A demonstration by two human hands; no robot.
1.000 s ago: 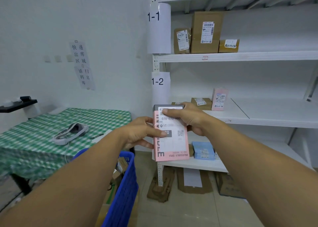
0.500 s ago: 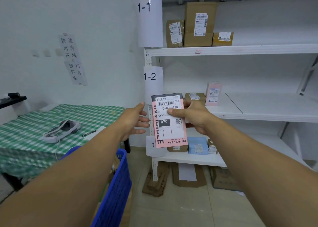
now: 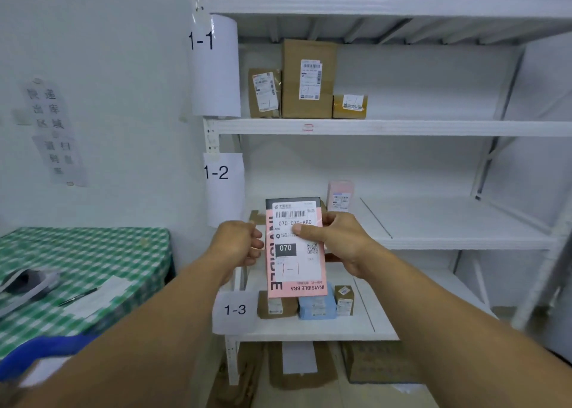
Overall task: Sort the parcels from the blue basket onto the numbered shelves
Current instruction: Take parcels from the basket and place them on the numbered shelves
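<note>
Pinching the pink parcel in our right hand, we hold it before shelf 1-2, long axis vertical, black end up. Our left hand curls beside its left edge, contact unclear. Shelf 1-1 lies open right of three brown boxes.

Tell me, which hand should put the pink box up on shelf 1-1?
Right. The right hand grips the pink box, thumb on its label, and shelf 1-1 has bare board toward that side. The left hand only curls beside the box's edge; I cannot tell if it holds it.
</note>
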